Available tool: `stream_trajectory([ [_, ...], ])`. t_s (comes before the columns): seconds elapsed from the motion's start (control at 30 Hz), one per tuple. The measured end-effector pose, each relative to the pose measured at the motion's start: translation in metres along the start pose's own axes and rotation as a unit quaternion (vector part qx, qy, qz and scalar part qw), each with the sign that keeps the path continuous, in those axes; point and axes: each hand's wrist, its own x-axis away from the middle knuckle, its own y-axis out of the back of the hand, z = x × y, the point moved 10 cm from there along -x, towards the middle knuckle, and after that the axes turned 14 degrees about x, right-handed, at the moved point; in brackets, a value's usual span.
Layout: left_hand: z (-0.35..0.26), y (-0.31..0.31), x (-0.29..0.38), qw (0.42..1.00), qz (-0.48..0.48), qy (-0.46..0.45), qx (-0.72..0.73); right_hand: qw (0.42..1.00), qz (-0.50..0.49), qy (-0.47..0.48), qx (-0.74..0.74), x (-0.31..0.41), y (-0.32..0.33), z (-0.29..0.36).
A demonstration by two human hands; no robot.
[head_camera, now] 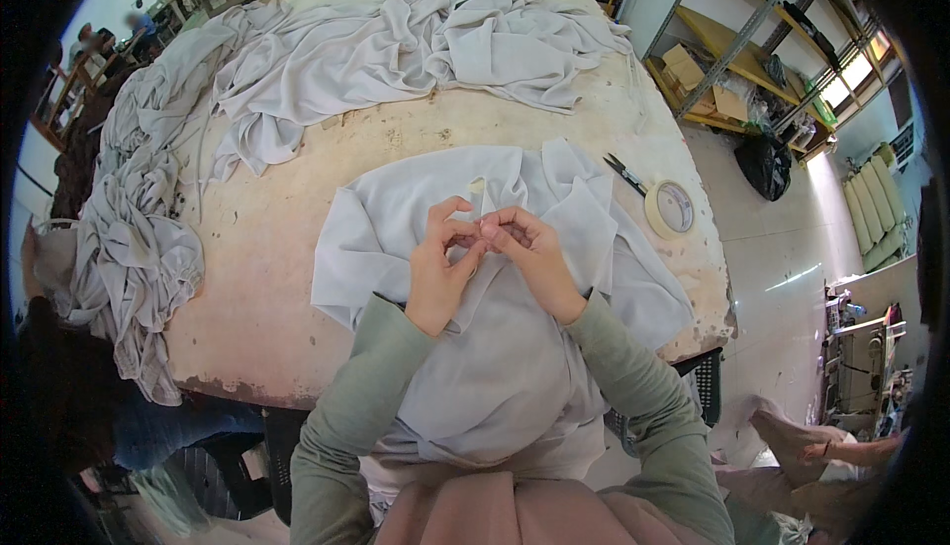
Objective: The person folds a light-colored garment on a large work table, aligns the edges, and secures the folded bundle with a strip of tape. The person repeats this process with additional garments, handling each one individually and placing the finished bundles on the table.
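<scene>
Light grey fabric [512,382] lies over the near edge of the table and across my lap. Above it my left hand [444,266] and my right hand [536,259] meet at the fingertips, thumbs and forefingers pinched together. Whatever is between the fingertips is too small to make out; the fabric's folds run just beneath them. A small piece of pale yellow tape [476,185] sits on the fabric just beyond my fingers. Right of the fabric are dark-handled scissors or snips [626,174], touching or close to a roll of masking tape [659,220].
More grey fabric [356,55] is heaped along the far and left sides of the worn table [260,263]. A person in dark clothing sits at the left edge; another person's arm [853,450] shows at lower right. Metal shelves [731,55] stand beyond the table's right side.
</scene>
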Motion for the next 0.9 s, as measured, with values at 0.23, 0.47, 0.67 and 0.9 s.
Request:
stream_trajectory([
  [0.23,0.003,-0.008,-0.002,0.998,0.049,0.003,-0.039,0.982,-0.067,0.11,0.138,0.006,0.009,0.014],
  [0.47,-0.02,0.007,-0.008,0.988,0.022,-0.127,-0.089,0.905,-0.237,0.066,0.348,0.001,0.105,0.045],
  [0.67,-0.059,0.077,-0.066,0.963,-0.127,-0.195,-0.139,0.694,-0.306,-0.22,0.614,0.045,0.238,0.01],
  [0.9,-0.004,0.103,-0.078,0.892,0.052,0.059,-0.445,0.611,-0.394,-0.043,0.685,0.011,0.196,0.041],
])
